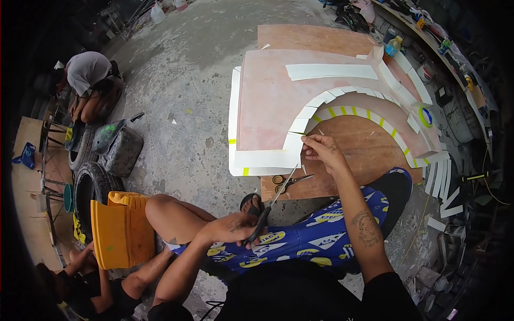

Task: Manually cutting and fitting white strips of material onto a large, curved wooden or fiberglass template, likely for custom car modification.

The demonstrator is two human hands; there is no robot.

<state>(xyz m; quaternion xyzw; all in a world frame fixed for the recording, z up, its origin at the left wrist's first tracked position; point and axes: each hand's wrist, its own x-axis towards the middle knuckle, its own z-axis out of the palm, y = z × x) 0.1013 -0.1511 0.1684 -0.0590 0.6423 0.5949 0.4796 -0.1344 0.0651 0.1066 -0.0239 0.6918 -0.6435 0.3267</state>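
Observation:
My left hand point(233, 228), over my lap, is closed round a black-handled tool point(261, 223) with a long, thin metal blade. Its tip points up toward the white strips point(293, 145) along the arch edge of a pinkish panel point(267, 101). My right hand point(321, 150) is at that edge with thumb and fingertips pinched together. A thin, dark greenish sliver point(297, 133) sticks out from the fingertips; I cannot make out exactly what it is. Below, a pair of scissors point(289, 183) with dark ring handles lies on the brown board point(267, 190).
A roll of green tape point(425, 117) rests on the panel's right side. Loose white strips point(440, 179) lie at right. A yellow-orange plastic piece point(115, 230) stands at left by tyres point(96, 184). One person point(88, 75) crouches far left; another point(80, 283) sits near left.

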